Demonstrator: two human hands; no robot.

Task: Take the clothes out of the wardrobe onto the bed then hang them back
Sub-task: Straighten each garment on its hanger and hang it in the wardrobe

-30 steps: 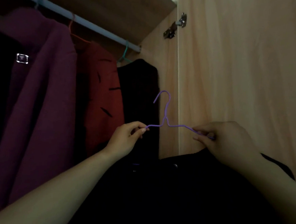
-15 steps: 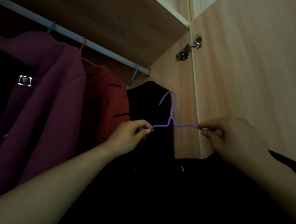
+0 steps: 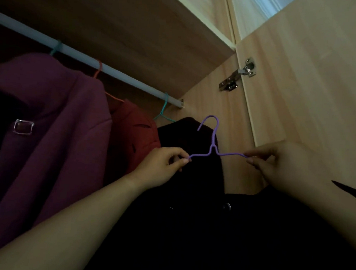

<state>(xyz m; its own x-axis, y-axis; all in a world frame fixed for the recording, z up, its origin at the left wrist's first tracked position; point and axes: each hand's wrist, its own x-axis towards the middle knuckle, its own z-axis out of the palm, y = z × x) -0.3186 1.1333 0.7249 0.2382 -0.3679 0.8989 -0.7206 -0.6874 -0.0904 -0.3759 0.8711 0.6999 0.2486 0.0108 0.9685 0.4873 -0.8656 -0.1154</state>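
Observation:
A thin purple hanger [image 3: 213, 145] is held up in front of the open wardrobe, hook upward and below the rail [image 3: 122, 76]. My left hand [image 3: 162, 167] pinches its left shoulder end. My right hand [image 3: 284, 165] pinches its right end. A black garment [image 3: 218, 239] with small buttons drapes down from the hanger, filling the lower frame and hiding the hanger's lower parts. The hook is free of the rail.
On the rail hang a purple coat [image 3: 45, 146] with a buckle, a red coat [image 3: 138, 140] on an orange hanger, and a black garment [image 3: 185, 139] on a teal hanger at the rail's right end. The wardrobe side panel and open door with hinge [image 3: 238, 74] stand right.
Both hands have lifted the hanger and black garment higher toward the rail, and the view has tilted upward, showing more of the shelf above.

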